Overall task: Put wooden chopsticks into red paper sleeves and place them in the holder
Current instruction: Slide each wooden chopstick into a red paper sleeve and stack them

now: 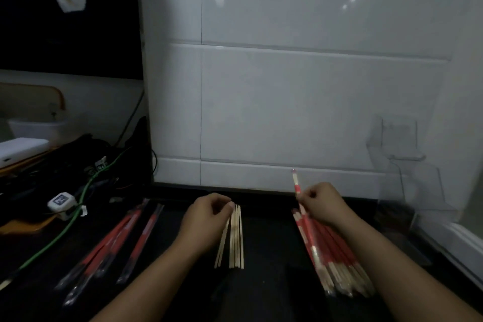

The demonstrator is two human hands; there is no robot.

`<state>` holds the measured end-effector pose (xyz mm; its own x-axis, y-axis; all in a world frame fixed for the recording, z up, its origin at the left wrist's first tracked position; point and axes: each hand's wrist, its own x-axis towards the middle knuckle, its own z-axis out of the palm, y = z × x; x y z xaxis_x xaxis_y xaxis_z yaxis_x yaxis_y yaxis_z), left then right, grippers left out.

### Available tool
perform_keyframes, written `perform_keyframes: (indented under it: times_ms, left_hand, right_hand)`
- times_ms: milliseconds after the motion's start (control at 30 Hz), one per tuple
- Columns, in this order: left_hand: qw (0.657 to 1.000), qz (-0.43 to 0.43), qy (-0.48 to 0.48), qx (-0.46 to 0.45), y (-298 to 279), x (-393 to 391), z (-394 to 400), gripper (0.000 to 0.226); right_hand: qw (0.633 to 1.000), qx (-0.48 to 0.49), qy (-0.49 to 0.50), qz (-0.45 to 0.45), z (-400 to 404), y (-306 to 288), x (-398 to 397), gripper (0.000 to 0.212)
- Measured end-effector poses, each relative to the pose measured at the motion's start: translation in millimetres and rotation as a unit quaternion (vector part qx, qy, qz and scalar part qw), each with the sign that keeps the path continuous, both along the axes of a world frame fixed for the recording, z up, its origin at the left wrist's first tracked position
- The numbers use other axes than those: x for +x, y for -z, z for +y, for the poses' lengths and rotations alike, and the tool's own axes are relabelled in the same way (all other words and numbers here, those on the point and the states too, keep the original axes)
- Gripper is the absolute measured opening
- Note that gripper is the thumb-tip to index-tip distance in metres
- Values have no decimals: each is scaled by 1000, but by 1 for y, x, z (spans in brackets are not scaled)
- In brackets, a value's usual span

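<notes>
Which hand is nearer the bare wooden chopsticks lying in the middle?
Left. The left hand is at the far ends of the bare wooden chopsticks, fingers on them. The right hand is off to their right, holding a red-sleeved chopstick above the sleeved bundle.

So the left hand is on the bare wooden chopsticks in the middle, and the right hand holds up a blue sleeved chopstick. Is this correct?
Not quite: in the head view the sleeved chopstick that the right hand holds up is red and white, not blue. The left hand is indeed on the bare wooden chopsticks in the middle.
</notes>
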<state>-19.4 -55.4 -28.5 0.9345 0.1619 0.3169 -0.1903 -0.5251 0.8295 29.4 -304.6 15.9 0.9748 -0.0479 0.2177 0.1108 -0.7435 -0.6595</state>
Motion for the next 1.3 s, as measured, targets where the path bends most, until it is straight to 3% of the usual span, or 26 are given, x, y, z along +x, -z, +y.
perform_keyframes:
  times_ms: [67,200,333,467,533,633,733,867,1100,1300]
  left_hand:
    - [996,8,-62,60,8,5,15,19]
    - [968,34,-124,217,24,13,34,28]
    - [903,82,-161,389,29,13,51,35]
    - [828,185,-220,482,35,10,72,40]
    - [817,216,-218,488,39,11,75,41]
    - [821,182,-180,510,40,7,60,49]
    - [842,108,-131,512,37,1,43,53]
    - [864,69,-124,484,30,1,38,19]
    - [875,120,-126,452,32,13,34,43]
    - [911,68,-139,381,35,19,36,18]
  right_hand:
    - [996,-68,52,35,-18,14,3,44]
    - [990,-91,102,43,-32,42,3,23]
    - [985,-127,115,19,-30,53,-5,17]
    - [981,-157,87,-68,-13,46,-23,16]
    - [979,-186,3,-87,9,48,-36,17]
    - [977,-179,-111,-36,50,64,-50,25]
    - [972,-190,-140,-8,81,72,-59,31]
    - [968,-210,-137,-1,103,75,-63,35]
    - [983,-156,-101,-4,101,76,-64,23]
    - [980,-173,-100,8,89,72,-67,14]
